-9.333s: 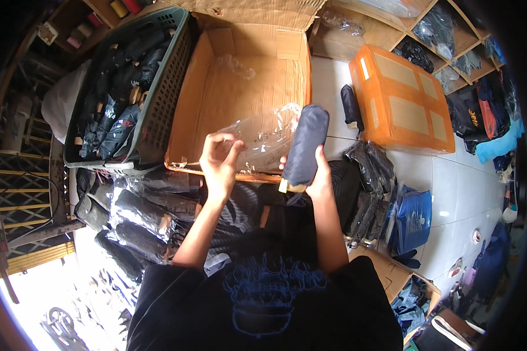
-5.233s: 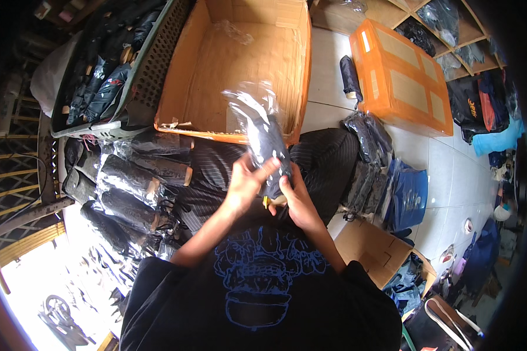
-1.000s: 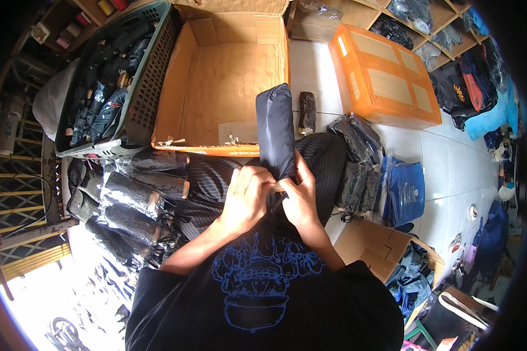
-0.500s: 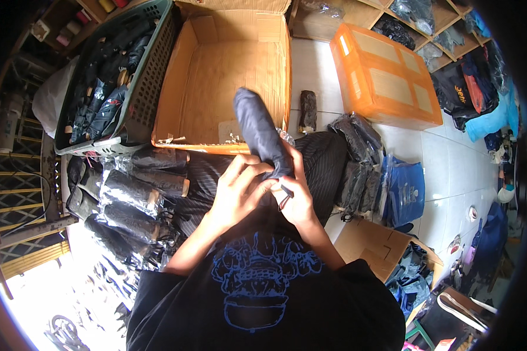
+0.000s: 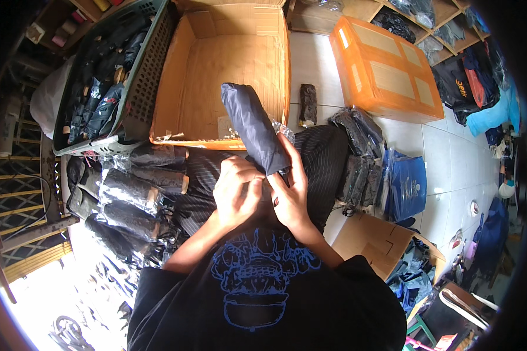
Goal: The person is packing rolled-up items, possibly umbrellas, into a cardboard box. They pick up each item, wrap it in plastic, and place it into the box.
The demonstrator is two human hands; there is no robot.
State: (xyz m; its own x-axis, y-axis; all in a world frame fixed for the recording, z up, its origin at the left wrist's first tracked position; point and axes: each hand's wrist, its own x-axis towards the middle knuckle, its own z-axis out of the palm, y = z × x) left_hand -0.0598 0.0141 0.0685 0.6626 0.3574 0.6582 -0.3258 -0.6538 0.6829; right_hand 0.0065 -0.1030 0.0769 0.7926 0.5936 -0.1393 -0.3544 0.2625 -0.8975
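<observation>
A compact folded umbrella (image 5: pixel 253 126) in a dark navy sleeve slants up and leftward from my hands, over the near edge of the open carton. My right hand (image 5: pixel 291 193) is closed round its lower end from the right, and a bit of clear plastic shows beside those fingers. On the other side, my left hand (image 5: pixel 237 190) has its fingers curled in a pinch at the sleeve's lower edge. What exactly lies between those fingertips is partly hidden.
Ahead stands an open carton (image 5: pixel 161 111), beside a green basket (image 5: pixel 149 76) of folded umbrellas. Plastic-wrapped umbrellas (image 5: pixel 132 190) lie in a pile at my left; more wrapped ones (image 5: pixel 357 158) are at my right. A taped box (image 5: pixel 386 70) and a blue packet (image 5: pixel 405 184) sit farther right.
The umbrella has tipped slightly further left. My left hand has shifted a little left and its fingers are more curled; the dark strap end near my right palm is no longer seen.
</observation>
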